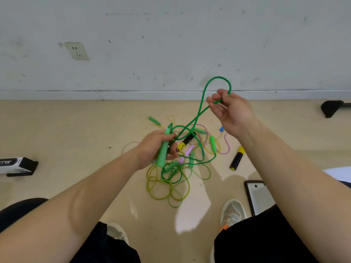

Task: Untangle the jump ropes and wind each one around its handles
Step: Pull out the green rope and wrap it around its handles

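My left hand (154, 147) grips a light green handle (163, 150), held upright above a tangle of jump ropes (176, 168) on the floor. My right hand (230, 111) is raised to the right and pinches the dark green rope (209, 84), which arcs in a loop above my fingers and runs down to the pile. In the tangle lie yellow-green loops (167, 188), a pink rope (227, 147), pink handles (189, 150), a black and yellow handle (187, 142) and other green handles (213, 144).
A second black and yellow handle (236, 158) lies apart on the right. A white and black box (17, 166) sits at left, a framed tablet-like slab (259, 197) at lower right, a black object (331, 108) by the wall. My shoes (232, 213) and knees frame the floor.
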A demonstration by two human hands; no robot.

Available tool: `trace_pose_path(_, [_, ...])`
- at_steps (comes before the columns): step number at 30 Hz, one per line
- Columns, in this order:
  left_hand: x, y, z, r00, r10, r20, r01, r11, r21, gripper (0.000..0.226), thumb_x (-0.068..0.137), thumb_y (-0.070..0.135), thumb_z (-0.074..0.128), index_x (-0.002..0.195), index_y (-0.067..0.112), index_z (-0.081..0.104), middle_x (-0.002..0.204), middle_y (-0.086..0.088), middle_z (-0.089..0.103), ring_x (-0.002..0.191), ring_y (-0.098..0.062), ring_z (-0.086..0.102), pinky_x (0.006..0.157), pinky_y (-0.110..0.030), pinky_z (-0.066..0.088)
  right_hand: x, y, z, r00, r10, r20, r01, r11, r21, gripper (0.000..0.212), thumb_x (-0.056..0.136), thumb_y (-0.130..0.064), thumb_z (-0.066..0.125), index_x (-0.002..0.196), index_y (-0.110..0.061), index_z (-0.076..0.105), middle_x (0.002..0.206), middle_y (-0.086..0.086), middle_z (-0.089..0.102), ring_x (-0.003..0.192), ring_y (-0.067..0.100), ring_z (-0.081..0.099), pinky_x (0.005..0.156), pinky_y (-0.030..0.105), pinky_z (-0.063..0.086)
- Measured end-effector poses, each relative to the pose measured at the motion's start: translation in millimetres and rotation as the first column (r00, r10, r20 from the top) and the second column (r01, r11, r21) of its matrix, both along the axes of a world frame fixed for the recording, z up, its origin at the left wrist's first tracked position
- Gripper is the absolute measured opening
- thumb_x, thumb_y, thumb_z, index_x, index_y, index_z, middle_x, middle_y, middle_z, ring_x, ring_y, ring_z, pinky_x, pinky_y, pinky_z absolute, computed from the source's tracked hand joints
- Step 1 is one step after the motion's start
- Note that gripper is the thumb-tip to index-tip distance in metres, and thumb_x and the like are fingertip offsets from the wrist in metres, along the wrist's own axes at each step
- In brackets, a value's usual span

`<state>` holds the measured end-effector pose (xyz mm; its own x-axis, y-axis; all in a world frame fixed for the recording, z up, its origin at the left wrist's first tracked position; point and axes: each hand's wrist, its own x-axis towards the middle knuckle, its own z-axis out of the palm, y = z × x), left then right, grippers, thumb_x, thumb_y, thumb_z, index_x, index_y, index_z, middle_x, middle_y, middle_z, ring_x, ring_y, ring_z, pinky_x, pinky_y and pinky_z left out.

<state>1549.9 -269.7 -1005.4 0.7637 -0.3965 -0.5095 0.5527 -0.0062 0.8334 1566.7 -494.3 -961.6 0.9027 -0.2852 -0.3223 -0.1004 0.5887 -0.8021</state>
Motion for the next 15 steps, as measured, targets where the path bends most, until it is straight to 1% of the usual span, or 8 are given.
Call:
trace_pose_path(2, [7.5,3.8,11.0,0.999,0.043,0.007,-0.042,0.997,-0.060,0.009,0.102,0.014,0.049,0.093,0.013,0.051,0.065,-0.004,0.053,0.054,-0.020,0.051,0.066,-0.043,0.057,0.6,-11.2,-10.1,0.997,-0.025,-0.072,0.011,0.982,-0.190,0.018,0.105,-0.020,0.048,0.102,-0.006,0.060,0.085,0.006,0.069,0.079,0.022,0.072,0.068,0.028,0.059])
trace_pose_path(4, [12.0,4.6,24.2,0.997,0.081,0.019,-0.077,0.985,-0.157,0.013,0.103,0.017,0.047,0.090,0.018,0.050,0.067,0.001,0.049,0.057,-0.018,0.050,0.070,-0.045,0.058,-3.8,-10.4,-24.4,0.977,0.043,-0.210,-0.116,0.930,-0.349,0.035,0.107,-0.034,0.040,0.099,-0.010,0.064,0.092,0.005,0.072,0.079,0.021,0.069,0.067,0.031,0.059])
trace_pose_path(5, [13.5,3.6,30.5,0.995,0.104,0.007,-0.100,0.971,-0.217,0.015,0.104,0.018,0.046,0.089,0.019,0.048,0.067,0.002,0.048,0.058,-0.017,0.050,0.071,-0.045,0.060,-7.3,-5.6,-31.7,0.956,0.100,-0.277,-0.207,0.897,-0.391,0.042,0.108,-0.036,0.034,0.098,-0.011,0.066,0.094,0.005,0.073,0.081,0.023,0.068,0.067,0.032,0.057])
trace_pose_path(7, [16.3,0.6,39.5,0.989,0.140,-0.038,-0.145,0.934,-0.327,0.016,0.104,0.021,0.045,0.088,0.018,0.046,0.067,0.002,0.049,0.058,-0.015,0.052,0.073,-0.046,0.060,-16.5,9.8,-44.5,0.901,0.243,-0.359,-0.389,0.820,-0.420,0.041,0.104,-0.025,0.033,0.094,-0.014,0.071,0.093,0.004,0.075,0.090,0.026,0.066,0.074,0.034,0.055])
trace_pose_path(10, [18.8,-4.4,49.0,0.980,0.178,-0.091,-0.200,0.885,-0.420,0.016,0.105,0.023,0.044,0.090,0.016,0.046,0.069,0.002,0.051,0.060,-0.014,0.056,0.074,-0.048,0.060,-29.9,36.9,-62.5,0.780,0.501,-0.375,-0.626,0.635,-0.454,0.039,0.085,-0.006,0.040,0.094,-0.022,0.074,0.106,-0.002,0.076,0.109,0.024,0.064,0.096,0.039,0.048])
trace_pose_path(11, [20.0,-5.2,51.9,0.974,0.197,-0.108,-0.225,0.869,-0.441,0.017,0.105,0.023,0.044,0.090,0.016,0.046,0.070,0.003,0.051,0.060,-0.014,0.056,0.072,-0.047,0.060,-34.8,44.8,-67.1,0.717,0.583,-0.382,-0.695,0.556,-0.455,0.042,0.081,-0.005,0.042,0.096,-0.025,0.074,0.111,-0.005,0.075,0.115,0.020,0.063,0.098,0.038,0.046])
trace_pose_path(13, [24.0,-3.6,57.4,0.955,0.261,-0.143,-0.297,0.834,-0.465,0.018,0.105,0.022,0.045,0.089,0.015,0.048,0.069,0.003,0.051,0.060,-0.013,0.057,0.070,-0.047,0.061,-44.2,55.7,-78.5,0.580,0.694,-0.427,-0.802,0.393,-0.450,0.044,0.073,-0.008,0.044,0.098,-0.027,0.074,0.112,-0.011,0.073,0.114,0.010,0.061,0.091,0.027,0.045])
trace_pose_path(15, [30.8,2.8,61.2,0.927,0.339,-0.162,-0.374,0.791,-0.484,0.019,0.105,0.020,0.046,0.087,0.015,0.050,0.068,0.003,0.051,0.059,-0.012,0.057,0.069,-0.047,0.061,-50.4,58.0,-93.2,0.487,0.702,-0.520,-0.847,0.232,-0.479,0.037,0.079,-0.003,0.047,0.099,-0.021,0.073,0.107,-0.008,0.070,0.097,0.004,0.059,0.078,0.014,0.042])
